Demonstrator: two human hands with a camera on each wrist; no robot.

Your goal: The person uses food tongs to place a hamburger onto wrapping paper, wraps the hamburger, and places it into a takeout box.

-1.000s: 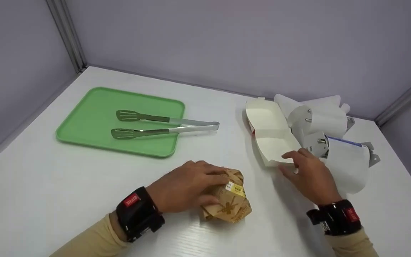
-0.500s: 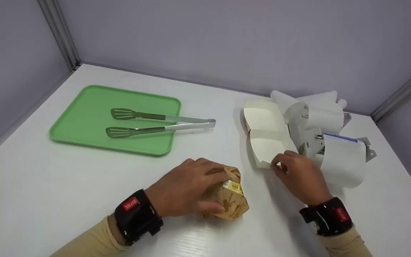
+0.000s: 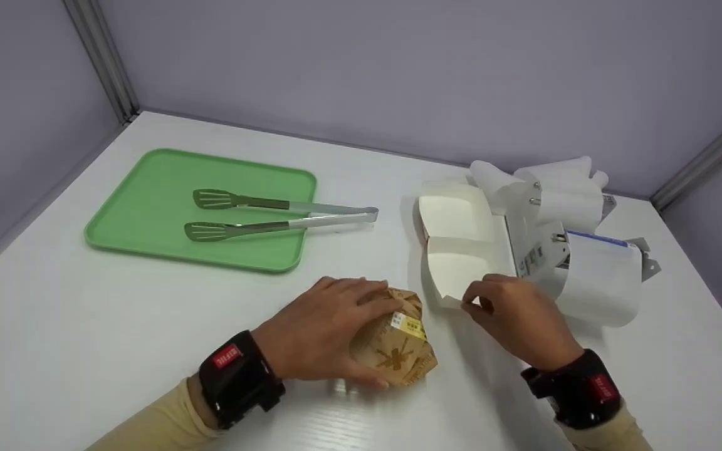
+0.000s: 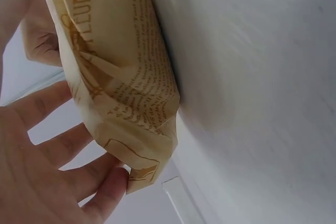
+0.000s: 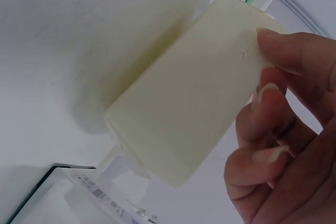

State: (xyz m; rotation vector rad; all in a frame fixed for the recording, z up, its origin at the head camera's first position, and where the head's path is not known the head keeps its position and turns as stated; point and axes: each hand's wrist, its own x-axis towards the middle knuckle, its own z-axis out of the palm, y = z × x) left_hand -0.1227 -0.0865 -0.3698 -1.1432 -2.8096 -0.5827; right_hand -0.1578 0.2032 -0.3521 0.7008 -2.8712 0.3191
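My left hand spans a burger wrapped in brown printed paper, fingers on its far side and thumb along its near side. The left wrist view shows the fingertips against the crinkled wrapper, which sits on the table. To the right, a cream cardboard burger box lies unfolded with both halves facing up. The thumb and index finger of my right hand pinch its near edge. Seen from the right wrist, the box's outer wall is plain, and the other fingers are curled beside it.
A green tray stands at the left, with metal tongs lying across its right rim, handle over the table. White curved dispenser-like parts with metal brackets crowd the right, close beside the box. Walls border the table's back.
My right hand has closed on the box's near edge and drawn the box leftward and nearer. My left thumb has shifted lower along the wrapped burger, which has hardly moved.
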